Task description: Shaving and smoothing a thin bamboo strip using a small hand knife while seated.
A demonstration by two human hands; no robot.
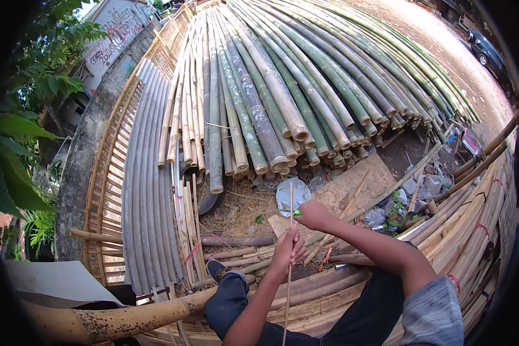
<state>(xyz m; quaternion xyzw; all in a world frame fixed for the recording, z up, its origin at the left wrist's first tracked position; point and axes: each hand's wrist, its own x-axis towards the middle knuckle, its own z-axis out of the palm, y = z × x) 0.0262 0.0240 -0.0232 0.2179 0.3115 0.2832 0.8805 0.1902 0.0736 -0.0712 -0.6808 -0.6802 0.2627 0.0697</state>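
A thin bamboo stick [286, 300] stands nearly upright in front of me, its top end above my hands. My left hand [288, 248] is closed around it partway up. Just above, my right hand [315, 217] is closed on a small knife with a green handle [297, 213]. The knife lies across the stick, its thin blade pointing left and hard to make out. Most of the handle is hidden in my right fist.
A big stack of bamboo poles [259, 104] fills the far side. Corrugated sheets [147, 179] and a slatted bamboo frame [106, 173] stand at left. Split bamboo bundles [461, 242] lie at right. A thick bamboo pole [127, 320] crosses at lower left. A plastic bag [293, 193] lies beyond my hands.
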